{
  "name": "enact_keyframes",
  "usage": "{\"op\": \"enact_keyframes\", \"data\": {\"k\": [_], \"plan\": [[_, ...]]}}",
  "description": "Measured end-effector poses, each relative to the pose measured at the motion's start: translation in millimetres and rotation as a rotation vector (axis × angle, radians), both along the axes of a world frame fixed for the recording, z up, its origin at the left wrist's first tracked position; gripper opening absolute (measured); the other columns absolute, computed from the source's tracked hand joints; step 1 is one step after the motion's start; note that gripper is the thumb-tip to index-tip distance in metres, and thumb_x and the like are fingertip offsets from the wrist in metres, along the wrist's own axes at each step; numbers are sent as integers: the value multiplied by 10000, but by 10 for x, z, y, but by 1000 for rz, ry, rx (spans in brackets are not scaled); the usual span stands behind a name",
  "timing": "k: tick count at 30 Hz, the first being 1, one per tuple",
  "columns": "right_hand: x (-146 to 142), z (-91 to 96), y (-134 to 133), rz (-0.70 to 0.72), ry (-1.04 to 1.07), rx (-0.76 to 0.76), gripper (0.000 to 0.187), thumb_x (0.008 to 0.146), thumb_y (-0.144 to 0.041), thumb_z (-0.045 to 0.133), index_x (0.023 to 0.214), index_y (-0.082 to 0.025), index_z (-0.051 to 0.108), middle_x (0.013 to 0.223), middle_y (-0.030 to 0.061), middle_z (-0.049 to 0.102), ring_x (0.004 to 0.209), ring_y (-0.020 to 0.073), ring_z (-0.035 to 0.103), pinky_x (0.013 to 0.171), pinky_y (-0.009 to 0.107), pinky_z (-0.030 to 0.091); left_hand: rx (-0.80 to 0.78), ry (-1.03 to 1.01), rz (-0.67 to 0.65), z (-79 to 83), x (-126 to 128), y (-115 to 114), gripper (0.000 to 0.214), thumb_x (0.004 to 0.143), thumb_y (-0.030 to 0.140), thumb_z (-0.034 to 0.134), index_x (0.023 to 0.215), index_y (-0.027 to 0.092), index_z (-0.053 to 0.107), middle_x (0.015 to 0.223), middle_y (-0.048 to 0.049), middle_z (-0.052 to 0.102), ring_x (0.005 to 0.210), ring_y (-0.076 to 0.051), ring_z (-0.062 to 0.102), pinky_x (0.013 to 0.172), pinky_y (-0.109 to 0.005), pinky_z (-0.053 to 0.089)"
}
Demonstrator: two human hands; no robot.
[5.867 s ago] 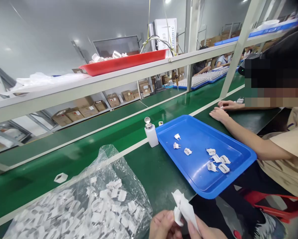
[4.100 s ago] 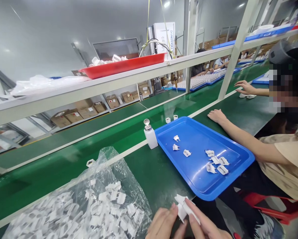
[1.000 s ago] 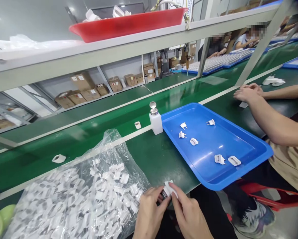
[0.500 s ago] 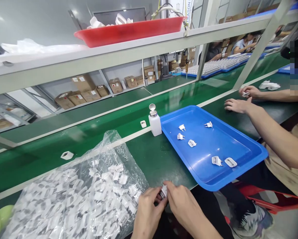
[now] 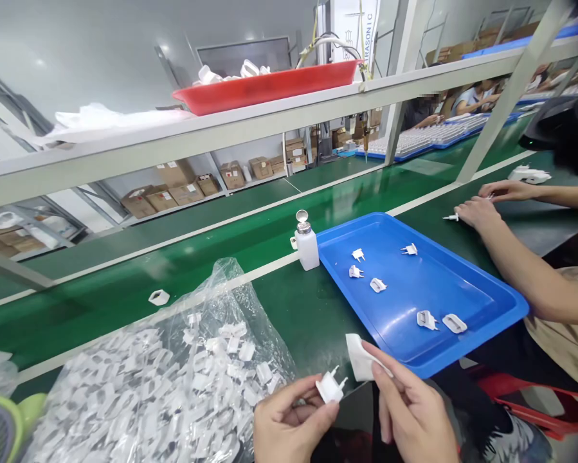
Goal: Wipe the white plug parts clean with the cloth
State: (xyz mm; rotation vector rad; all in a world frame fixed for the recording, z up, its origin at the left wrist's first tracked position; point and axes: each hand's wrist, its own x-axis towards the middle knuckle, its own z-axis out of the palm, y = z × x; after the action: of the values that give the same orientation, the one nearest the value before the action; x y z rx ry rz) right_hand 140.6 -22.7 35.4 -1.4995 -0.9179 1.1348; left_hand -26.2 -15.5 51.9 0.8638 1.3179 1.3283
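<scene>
Pinching white plug piece [image 5: 330, 388] in your left hand [image 5: 289, 424] | right hand [image 5: 416, 415] gripping wipe [image 5: 361, 357] | you are adding to five pieces lying in blue tray [image 5: 481, 292] | bag of parts [image 5: 148, 386] beside tray looking mostly full.

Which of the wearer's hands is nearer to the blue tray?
Right. The right hand, pinching a white cloth, sits just below the blue tray at its near edge. The left hand, holding a white plug part, is farther left, beside the plastic bag.
</scene>
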Motion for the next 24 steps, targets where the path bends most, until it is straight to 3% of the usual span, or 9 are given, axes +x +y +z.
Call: {"op": "enact_keyframes", "data": {"k": [4, 7, 11, 16, 19, 22, 24], "plan": [[-42, 218, -121, -7, 105, -1, 696, 915, -678, 613, 1365, -153, 696, 357, -46, 492, 338, 111, 446, 437, 230, 368, -100, -279, -122, 239, 63, -8, 459, 484, 459, 1026, 788, 161, 855, 583, -55, 759, 455, -122, 660, 462, -197, 551], [-118, 195, -144, 65, 314, -20, 715, 875, -673, 680, 1315, -111, 715, 367, -49, 469, 326, 68, 358, 405, 198, 275, -221, -437, -152, 290, 81, 12, 481, 477, 473, 1031, 781, 149, 849, 553, -40, 734, 478, -98, 651, 436, -152, 522], [-149, 48, -77, 198, 578, -42, 727, 897, -621, 701, 1350, -54, 657, 400, -67, 457, 331, 36, 256, 355, 175, 177, -375, -556, -205, 277, 104, 45, 481, 525, 503, 1004, 715, 102, 818, 522, -19, 694, 442, -36, 599, 466, -93, 517], [-141, -11, -6, 199, 672, -30, 640, 921, -539, 723, 1342, -61, 667, 377, -74, 457, 312, 16, 241, 353, 157, 148, -499, -657, -62, 207, 93, 62, 453, 450, 378, 1045, 726, 108, 809, 637, -49, 767, 526, -78, 679, 531, -116, 579], [-135, 45, -4, 161, 737, -50, 641, 902, -537, 745, 1345, -79, 674, 337, -100, 406, 300, 10, 197, 351, 155, 151, -519, -722, -65, 145, 68, 59, 356, 598, 303, 1012, 790, 79, 813, 722, -97, 804, 549, -94, 710, 551, -124, 598], [-118, 125, -23, 22, 605, -19, 630, 907, -573, 717, 1339, -115, 691, 324, -94, 409, 285, 19, 214, 344, 159, 165, -544, -745, -78, 114, 70, 58, 224, 750, 248, 931, 822, 72, 813, 773, -127, 817, 570, -95, 723, 568, -122, 605], [-118, 153, -50, -50, 318, 79, 529, 924, -575, 684, 1262, -174, 758, 332, -71, 438, 290, 43, 311, 358, 171, 242, -548, -736, -85, 126, 98, 60, 255, 704, 276, 961, 793, 86, 817, 774, -122, 821, 564, -91, 720, 563, -118, 602]]}}
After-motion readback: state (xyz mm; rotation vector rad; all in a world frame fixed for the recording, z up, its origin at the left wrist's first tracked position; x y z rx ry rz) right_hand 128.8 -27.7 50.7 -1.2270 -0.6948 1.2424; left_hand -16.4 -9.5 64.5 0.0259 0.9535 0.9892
